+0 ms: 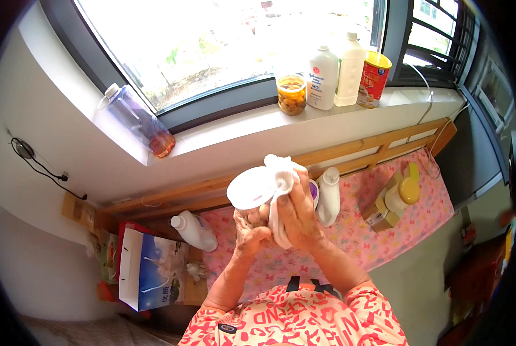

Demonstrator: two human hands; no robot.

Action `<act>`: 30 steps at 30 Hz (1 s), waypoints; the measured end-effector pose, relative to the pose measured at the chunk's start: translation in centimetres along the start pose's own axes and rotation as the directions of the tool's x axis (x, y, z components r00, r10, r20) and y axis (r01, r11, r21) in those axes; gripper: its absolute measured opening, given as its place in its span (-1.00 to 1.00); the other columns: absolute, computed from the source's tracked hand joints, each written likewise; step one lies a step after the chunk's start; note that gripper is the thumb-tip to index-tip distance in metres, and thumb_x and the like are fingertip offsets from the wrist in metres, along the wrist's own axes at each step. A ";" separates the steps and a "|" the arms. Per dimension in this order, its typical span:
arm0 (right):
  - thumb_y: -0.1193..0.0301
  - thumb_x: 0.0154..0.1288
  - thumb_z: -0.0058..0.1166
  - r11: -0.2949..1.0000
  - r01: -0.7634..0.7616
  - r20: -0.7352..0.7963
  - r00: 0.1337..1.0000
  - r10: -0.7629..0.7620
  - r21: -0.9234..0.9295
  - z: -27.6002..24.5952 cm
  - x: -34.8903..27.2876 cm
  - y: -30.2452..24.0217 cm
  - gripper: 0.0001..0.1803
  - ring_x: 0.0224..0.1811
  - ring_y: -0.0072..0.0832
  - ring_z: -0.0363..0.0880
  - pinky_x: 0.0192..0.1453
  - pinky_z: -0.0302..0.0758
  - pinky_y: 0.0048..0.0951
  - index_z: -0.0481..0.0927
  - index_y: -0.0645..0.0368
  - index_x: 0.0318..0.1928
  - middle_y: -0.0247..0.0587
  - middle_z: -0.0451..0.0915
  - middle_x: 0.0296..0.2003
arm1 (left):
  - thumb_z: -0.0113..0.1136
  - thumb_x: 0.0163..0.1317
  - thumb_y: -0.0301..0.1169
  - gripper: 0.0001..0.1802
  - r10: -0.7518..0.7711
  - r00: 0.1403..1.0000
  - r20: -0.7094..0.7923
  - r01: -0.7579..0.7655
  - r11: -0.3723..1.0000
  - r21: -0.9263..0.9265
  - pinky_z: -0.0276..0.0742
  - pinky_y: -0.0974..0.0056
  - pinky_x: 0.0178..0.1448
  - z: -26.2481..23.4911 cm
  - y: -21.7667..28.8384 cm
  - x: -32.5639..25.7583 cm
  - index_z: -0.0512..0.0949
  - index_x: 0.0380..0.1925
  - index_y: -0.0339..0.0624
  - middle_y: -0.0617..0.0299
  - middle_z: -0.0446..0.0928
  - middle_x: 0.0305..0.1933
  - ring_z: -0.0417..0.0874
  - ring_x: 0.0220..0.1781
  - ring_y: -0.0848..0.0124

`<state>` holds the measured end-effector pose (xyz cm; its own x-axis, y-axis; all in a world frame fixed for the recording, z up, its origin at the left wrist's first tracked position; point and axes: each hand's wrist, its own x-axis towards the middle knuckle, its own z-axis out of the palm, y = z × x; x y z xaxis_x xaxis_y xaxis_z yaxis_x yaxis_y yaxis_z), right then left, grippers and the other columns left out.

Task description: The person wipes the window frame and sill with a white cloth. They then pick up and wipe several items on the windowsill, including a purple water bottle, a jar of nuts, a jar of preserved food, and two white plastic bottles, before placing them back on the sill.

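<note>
My left hand (251, 230) grips a white round container (251, 188), its pale oval face turned upward. What kind of container it is I cannot make out. Fingers of my right hand (298, 213) are wrapped round a white cloth (280, 176) that presses against the container's right side. Just beyond that hand stands a white bottle (328, 199), with a purple-rimmed round item (314, 190) partly hidden beside it. Left of my left forearm, another white bottle (193, 230) leans on the pink patterned cover (362, 239).
On the windowsill are a jar of amber contents (291, 95), a white powder bottle (322, 78), a cream bottle (349, 69), a red can (375, 81) and a clear jug (137, 118). A yellow-lidded container (402, 195) stands by a cardboard box (380, 216); a gift bag (148, 271) sits left.
</note>
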<state>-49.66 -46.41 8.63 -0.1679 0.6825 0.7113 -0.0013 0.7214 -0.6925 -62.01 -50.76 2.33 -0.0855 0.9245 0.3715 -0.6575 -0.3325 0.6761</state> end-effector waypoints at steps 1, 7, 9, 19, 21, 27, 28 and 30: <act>0.45 0.39 -0.16 0.977 -0.127 0.009 0.992 0.128 0.174 -0.1 0.7 -0.6 -0.65 0.12 -0.09 0.34 0.17 0.31 -0.25 0.37 0.43 0.09 0.16 0.31 0.10 | 0.58 -0.26 -0.35 -0.05 -0.038 0.996 -0.080 0.038 0.999 -0.003 0.37 0.23 0.24 1.3 0.6 0.0 0.29 0.18 -0.41 0.15 0.49 0.08 0.49 0.12 0.34; 0.18 0.40 -0.10 0.686 -0.622 0.518 0.756 0.401 0.377 -2.1 3.4 1.9 -0.58 0.00 -0.37 0.41 0.15 0.30 -0.41 0.51 0.34 -0.04 -0.11 0.46 -0.07 | 0.52 -0.19 -0.23 -0.03 -0.210 0.969 0.131 0.213 0.977 -0.008 0.37 0.23 0.25 -0.5 0.3 -1.2 0.26 0.22 -0.39 0.14 0.49 0.08 0.49 0.12 0.32; 0.16 0.37 -0.04 0.563 -0.738 0.610 0.652 0.451 0.372 -2.4 4.1 2.4 -0.56 -0.04 -0.44 0.43 0.11 0.32 -0.45 0.52 0.32 -0.04 -0.18 0.50 -0.12 | 0.47 -0.15 -0.15 -0.03 -0.229 0.964 0.136 0.230 0.973 0.010 0.37 0.22 0.25 -0.7 -0.1 -1.2 0.25 0.23 -0.39 0.13 0.48 0.09 0.48 0.14 0.32; 0.06 0.48 -0.30 0.916 -0.320 0.215 0.938 0.271 0.242 0.6 2.3 2.0 -0.47 -0.13 -0.22 0.41 0.03 0.36 -0.22 0.44 0.37 -0.08 0.02 0.49 -0.20 | 0.22 0.06 0.15 -0.13 -0.037 0.999 -0.033 0.046 0.945 0.324 0.45 0.24 0.12 -1.3 0.9 0.0 0.28 0.14 -0.35 0.15 0.47 0.02 0.50 0.06 0.34; 0.18 0.47 -0.29 0.988 -0.152 0.194 0.970 0.145 0.018 0.3 1.8 0.9 -0.54 -0.06 0.08 0.33 0.07 0.31 -0.02 0.38 0.42 -0.01 0.22 0.39 -0.07 | 0.27 0.02 0.03 -0.37 0.098 0.994 -0.057 -0.070 0.927 0.367 0.47 0.35 -0.13 -0.7 1.2 1.2 0.44 -0.13 -0.32 0.31 0.51 -0.26 0.53 -0.21 0.48; 0.20 0.48 -0.24 0.890 -0.355 -0.072 0.918 0.389 0.285 2.6 -1.8 1.1 -0.55 0.00 -0.18 0.38 0.10 0.34 -0.22 0.38 0.38 0.05 0.03 0.35 -0.06 | 0.11 0.17 0.04 -0.42 0.301 0.951 -0.073 -0.212 0.804 0.555 0.52 0.27 0.00 0.7 1.5 2.4 0.40 -0.09 -0.28 0.23 0.49 -0.16 0.54 -0.13 0.41; 0.18 0.48 -0.23 0.801 -0.419 -0.098 0.860 0.501 0.428 3.0 -2.2 1.0 -0.54 0.01 -0.25 0.38 0.11 0.34 -0.24 0.38 0.38 0.06 0.00 0.35 -0.06 | 0.10 0.17 0.04 -0.42 0.326 0.937 -0.129 -0.219 0.832 0.509 0.51 0.27 0.03 1.7 1.3 2.5 0.39 -0.09 -0.28 0.23 0.49 -0.15 0.54 -0.11 0.40; 0.09 0.50 -0.30 0.595 -0.495 -0.020 0.758 0.652 0.633 3.1 -2.8 0.7 -0.49 0.08 -0.41 0.38 0.17 0.35 -0.36 0.36 0.32 0.11 -0.11 0.38 0.01 | 0.14 0.16 0.06 -0.39 0.352 0.921 -0.166 -0.240 0.850 0.468 0.50 0.26 0.07 2.3 0.9 2.4 0.37 -0.06 -0.26 0.23 0.47 -0.09 0.53 -0.05 0.42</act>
<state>-52.23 -48.21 5.77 -0.1084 0.9900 0.0904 -0.5415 0.0174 -0.8405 -61.05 -49.29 5.31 -0.4347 0.7654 0.4745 -0.1878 -0.5924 0.7835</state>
